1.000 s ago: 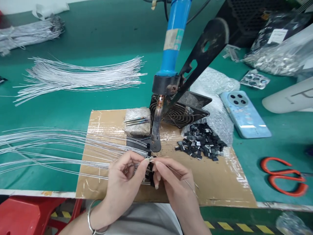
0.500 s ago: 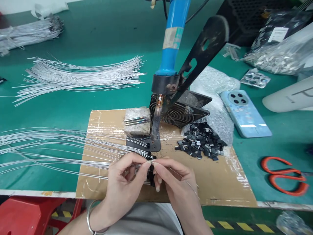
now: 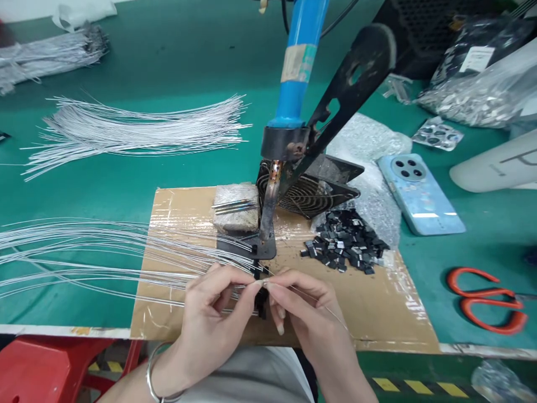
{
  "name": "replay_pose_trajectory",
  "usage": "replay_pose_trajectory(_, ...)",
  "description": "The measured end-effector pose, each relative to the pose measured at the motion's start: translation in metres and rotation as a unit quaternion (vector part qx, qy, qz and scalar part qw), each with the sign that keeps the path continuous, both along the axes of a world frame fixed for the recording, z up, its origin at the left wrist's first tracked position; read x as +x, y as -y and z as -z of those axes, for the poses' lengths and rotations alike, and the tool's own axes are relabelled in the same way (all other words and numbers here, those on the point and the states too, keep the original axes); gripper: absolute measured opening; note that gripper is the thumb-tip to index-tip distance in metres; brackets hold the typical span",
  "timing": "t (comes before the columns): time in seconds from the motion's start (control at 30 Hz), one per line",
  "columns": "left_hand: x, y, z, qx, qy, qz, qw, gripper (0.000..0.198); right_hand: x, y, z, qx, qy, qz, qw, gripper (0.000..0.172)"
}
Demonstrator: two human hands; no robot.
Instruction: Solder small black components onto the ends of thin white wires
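My left hand (image 3: 212, 316) and my right hand (image 3: 300, 313) meet fingertip to fingertip over the front of a cardboard sheet (image 3: 377, 313). Each is closed in a pinch on a thin silver wire (image 3: 331, 313) and a small black part (image 3: 260, 296) sits between them. A fan of long silver wires (image 3: 84, 252) runs from the left under my left hand. Just beyond stands a blue-handled soldering iron (image 3: 296, 73) in a black stand, its tip down over the cardboard.
A pile of small black parts (image 3: 344, 242) lies right of the iron, with a fan grille (image 3: 308, 196) behind. A blue phone (image 3: 419, 193) and orange scissors (image 3: 489, 302) lie on the right. More wire bundles (image 3: 138, 129) lie at the back left, bags at back right.
Both hands have shifted slightly forward and up, keeping their pinch on the wire. The rest of the bench is unchanged.
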State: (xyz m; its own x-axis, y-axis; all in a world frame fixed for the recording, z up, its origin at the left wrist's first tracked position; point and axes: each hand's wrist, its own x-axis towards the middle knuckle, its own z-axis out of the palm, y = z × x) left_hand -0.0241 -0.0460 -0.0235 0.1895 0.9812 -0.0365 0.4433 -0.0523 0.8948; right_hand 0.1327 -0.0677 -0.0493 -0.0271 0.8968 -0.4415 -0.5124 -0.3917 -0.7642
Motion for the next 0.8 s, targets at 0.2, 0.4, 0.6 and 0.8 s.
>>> replay_pose_trajectory(0.2,-0.003,0.0,-0.002,0.01,-0.018,0.037,0.999,0.015,0.013,-0.005,-0.001,-0.013,-0.025,-0.061,0.998,0.015)
replay_pose_trajectory(0.4,-0.001,0.002,0.002,0.0,-0.027,0.012,1.0,0.017,0.01,-0.002,0.001,-0.009,-0.014,-0.045,0.999,0.014)
replay_pose_trajectory(0.6,0.003,0.005,0.007,0.015,-0.008,-0.012,1.0,0.016,-0.001,0.002,0.0,-0.02,-0.041,0.02,0.999,0.014)
replay_pose_trajectory(0.8,0.008,0.006,0.011,0.02,-0.001,-0.039,0.999,0.014,-0.014,0.002,0.006,-0.014,-0.076,0.066,0.995,0.012)
